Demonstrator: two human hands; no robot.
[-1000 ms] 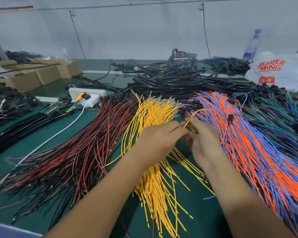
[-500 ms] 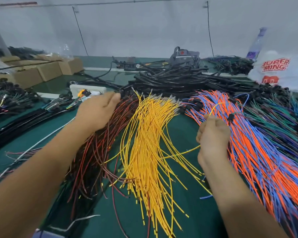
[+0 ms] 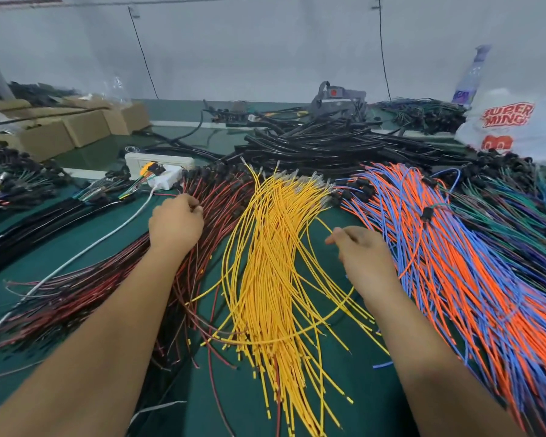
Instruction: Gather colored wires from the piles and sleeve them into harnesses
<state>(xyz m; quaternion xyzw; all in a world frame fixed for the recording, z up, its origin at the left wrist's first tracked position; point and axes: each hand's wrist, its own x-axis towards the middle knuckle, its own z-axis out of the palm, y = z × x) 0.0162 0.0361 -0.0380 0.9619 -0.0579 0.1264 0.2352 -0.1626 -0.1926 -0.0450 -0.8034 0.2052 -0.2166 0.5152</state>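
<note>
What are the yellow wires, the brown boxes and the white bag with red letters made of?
The yellow wires look plastic-coated, smooth and bendy, with small silvery, probably metal tips at their far ends. The brown boxes look like plain matte cardboard, with folded flaps. The white bag looks like thin plastic film, crinkled and slightly shiny, though a soft fabric cannot be ruled out.

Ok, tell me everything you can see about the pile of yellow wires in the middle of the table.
The yellow wires are thin, insulated strands of similar length, lying loosely fanned on the green table. Their far ends carry small silvery metal terminals bunched near the black cables; the near ends splay toward the camera. A few strands loop sideways. The red-and-black wires border them on the left, the orange-and-blue wires on the right. The right hand seems to pinch one yellow strand.
</note>
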